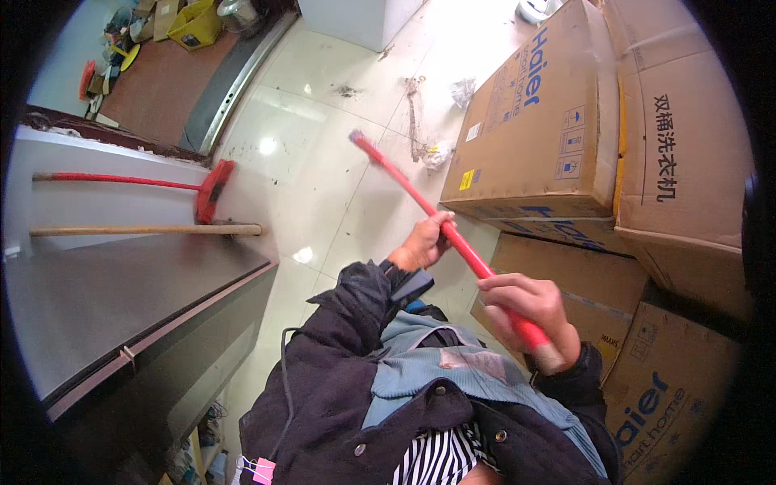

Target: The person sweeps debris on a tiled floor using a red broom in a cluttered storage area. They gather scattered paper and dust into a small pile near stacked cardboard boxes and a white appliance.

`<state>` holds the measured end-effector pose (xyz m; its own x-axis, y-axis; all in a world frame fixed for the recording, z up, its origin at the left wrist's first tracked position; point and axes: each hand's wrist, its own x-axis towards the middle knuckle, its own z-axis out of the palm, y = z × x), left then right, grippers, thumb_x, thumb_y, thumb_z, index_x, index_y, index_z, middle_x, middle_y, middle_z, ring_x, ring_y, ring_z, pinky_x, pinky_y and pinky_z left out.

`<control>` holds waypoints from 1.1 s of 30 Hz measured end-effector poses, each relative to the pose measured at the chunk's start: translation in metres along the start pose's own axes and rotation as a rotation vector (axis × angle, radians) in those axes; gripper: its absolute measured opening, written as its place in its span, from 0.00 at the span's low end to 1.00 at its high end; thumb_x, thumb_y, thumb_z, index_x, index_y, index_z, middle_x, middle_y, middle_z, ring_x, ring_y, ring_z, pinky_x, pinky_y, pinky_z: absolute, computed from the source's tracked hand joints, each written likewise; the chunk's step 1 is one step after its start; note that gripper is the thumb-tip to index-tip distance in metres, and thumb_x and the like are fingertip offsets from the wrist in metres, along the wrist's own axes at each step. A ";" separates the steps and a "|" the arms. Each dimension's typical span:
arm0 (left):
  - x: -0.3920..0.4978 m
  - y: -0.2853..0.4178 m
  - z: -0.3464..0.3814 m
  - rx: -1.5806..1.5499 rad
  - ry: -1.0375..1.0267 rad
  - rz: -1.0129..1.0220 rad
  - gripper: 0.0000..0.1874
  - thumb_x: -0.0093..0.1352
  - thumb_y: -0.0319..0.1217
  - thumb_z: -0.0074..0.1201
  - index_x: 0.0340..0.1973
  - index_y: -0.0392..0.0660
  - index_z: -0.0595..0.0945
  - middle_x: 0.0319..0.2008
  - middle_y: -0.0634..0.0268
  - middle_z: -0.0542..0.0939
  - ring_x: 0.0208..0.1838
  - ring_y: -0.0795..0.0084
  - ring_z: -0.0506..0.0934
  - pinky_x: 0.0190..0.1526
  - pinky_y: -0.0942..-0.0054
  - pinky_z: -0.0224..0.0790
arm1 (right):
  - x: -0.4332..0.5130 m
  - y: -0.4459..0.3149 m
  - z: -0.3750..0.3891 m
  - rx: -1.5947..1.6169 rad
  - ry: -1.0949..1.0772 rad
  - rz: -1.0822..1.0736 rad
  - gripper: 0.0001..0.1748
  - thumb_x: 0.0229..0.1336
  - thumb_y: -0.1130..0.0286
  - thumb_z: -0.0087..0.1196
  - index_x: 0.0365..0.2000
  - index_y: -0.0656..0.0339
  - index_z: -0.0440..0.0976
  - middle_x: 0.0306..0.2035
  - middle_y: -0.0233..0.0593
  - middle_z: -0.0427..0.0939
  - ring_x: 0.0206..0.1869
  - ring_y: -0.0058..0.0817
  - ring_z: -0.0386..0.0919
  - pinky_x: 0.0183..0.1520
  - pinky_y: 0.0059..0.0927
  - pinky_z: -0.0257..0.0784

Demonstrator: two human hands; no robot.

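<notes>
A long red handle (467, 245) slants across the view from the lower right toward the middle of the floor. My left hand (426, 241) is closed around its middle part. Closer to my body, my right hand (526, 306) grips it near its pale end. The far end lies over the tiled floor and is blurred, so its kind cannot be told. Beyond it, a line of dark dirt (413, 118) and a crumpled clear plastic bag (438, 156) lie on the tiles.
Large Haier cardboard boxes (527, 133) are stacked along the right. On the left, a red broom (212, 193) and a wooden pole (145, 230) are beside a grey-topped cabinet (133, 291). A yellow basket (195, 27) stands among clutter at upper left. Another plastic bag (464, 92) lies near the boxes.
</notes>
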<state>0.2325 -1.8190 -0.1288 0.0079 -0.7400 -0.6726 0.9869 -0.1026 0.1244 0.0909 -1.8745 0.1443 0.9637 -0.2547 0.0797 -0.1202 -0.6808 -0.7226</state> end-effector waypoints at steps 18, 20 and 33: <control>0.024 0.007 -0.022 -0.153 -0.078 0.011 0.05 0.72 0.32 0.55 0.36 0.45 0.77 0.25 0.65 0.80 0.29 0.68 0.78 0.35 0.69 0.75 | 0.020 0.004 0.030 -0.076 -0.162 -0.037 0.10 0.49 0.74 0.66 0.34 0.60 0.77 0.44 0.40 0.84 0.34 0.40 0.85 0.36 0.37 0.82; 0.011 0.017 -0.006 -0.128 -0.022 0.004 0.06 0.73 0.33 0.55 0.35 0.46 0.76 0.26 0.66 0.79 0.28 0.69 0.76 0.33 0.69 0.73 | 0.023 0.003 0.014 -0.028 -0.068 -0.030 0.11 0.48 0.73 0.68 0.33 0.60 0.78 0.43 0.41 0.86 0.34 0.38 0.86 0.36 0.35 0.82; -0.082 0.014 -0.113 -0.241 0.294 0.015 0.09 0.73 0.37 0.56 0.33 0.47 0.78 0.28 0.63 0.82 0.30 0.67 0.80 0.25 0.75 0.69 | 0.053 0.032 0.041 0.755 -0.163 0.452 0.10 0.67 0.75 0.51 0.39 0.70 0.81 0.45 0.50 0.85 0.32 0.24 0.84 0.35 0.22 0.81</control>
<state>0.2639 -1.6852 -0.1543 0.0343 -0.5143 -0.8570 0.9957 0.0918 -0.0152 0.1481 -1.8820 0.0973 0.8913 -0.2491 -0.3789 -0.3630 0.1087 -0.9254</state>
